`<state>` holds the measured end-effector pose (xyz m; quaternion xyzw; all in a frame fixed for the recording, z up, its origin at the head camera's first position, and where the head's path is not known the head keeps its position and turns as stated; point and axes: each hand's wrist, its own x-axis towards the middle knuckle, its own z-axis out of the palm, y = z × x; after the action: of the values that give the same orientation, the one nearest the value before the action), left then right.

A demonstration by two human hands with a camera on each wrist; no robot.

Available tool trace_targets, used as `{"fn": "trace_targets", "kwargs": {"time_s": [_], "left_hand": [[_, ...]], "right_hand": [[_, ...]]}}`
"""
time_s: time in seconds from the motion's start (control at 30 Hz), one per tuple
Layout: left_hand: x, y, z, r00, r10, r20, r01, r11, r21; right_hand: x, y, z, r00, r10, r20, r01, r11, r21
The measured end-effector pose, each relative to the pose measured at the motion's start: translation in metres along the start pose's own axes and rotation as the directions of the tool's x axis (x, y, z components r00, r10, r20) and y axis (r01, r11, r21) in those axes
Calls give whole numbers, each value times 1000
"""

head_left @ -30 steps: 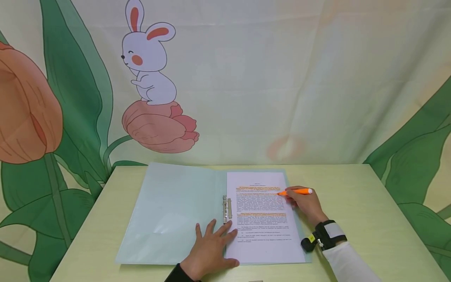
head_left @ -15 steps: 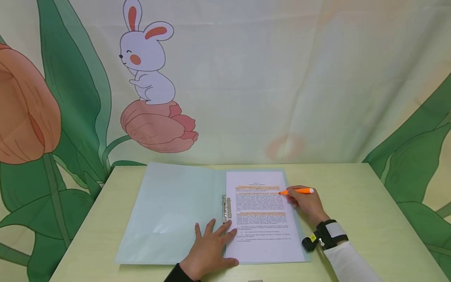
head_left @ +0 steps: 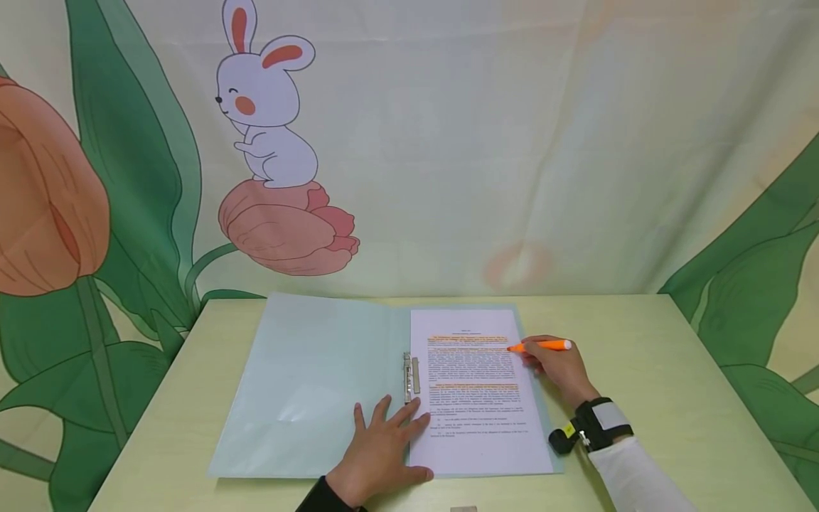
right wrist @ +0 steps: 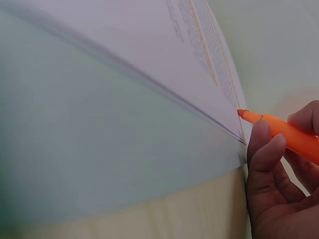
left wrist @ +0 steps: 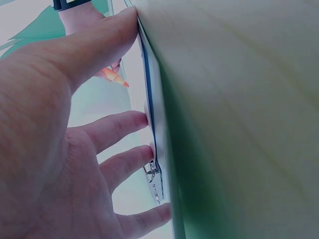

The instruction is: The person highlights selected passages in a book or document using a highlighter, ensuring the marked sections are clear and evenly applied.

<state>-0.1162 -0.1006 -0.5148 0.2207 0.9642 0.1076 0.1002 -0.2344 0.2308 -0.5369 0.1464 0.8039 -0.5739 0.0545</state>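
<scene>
An orange highlighter (head_left: 549,345) is pinched in my right hand (head_left: 563,370), its tip at the right end of a text line near the top of a printed sheet (head_left: 480,455). Orange marks cover several lines of that text. Under the sheet lies an open pale blue folder (head_left: 307,384) with a metal clip (head_left: 407,377) along its spine. My left hand (head_left: 382,451) rests with spread fingers across the spine and the sheet's lower left edge. In the right wrist view the highlighter (right wrist: 289,132) sits between thumb and fingers, tip close to the page.
The folder lies on a light wooden table (head_left: 678,398). A small greyish piece (head_left: 463,509) shows at the table's front edge, cut off by the frame. Behind the table hangs a curtain (head_left: 448,142) printed with a rabbit and tulips.
The highlighter tip has crept slightly right along the text line, with my right hand following. My left hand stays in place. The head view has shifted a little.
</scene>
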Motion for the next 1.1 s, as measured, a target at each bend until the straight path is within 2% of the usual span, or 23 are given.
{"fn": "trace_targets", "kwargs": {"time_s": [0.6,0.87,1.1], "left_hand": [[0,0,0,1000,-3,-2,3,1000,-5],[1,-1,-1,1000,-5,2,5,1000,1],[0,0,-1,1000,-8,12,9,1000,-5]], "right_hand": [[1,2,0,1000,-11,-3,11,999,36],[1,1,-5,999,-37,-33,39,998,56],[1,0,-6,999,-24,-35,26,998,53]]}}
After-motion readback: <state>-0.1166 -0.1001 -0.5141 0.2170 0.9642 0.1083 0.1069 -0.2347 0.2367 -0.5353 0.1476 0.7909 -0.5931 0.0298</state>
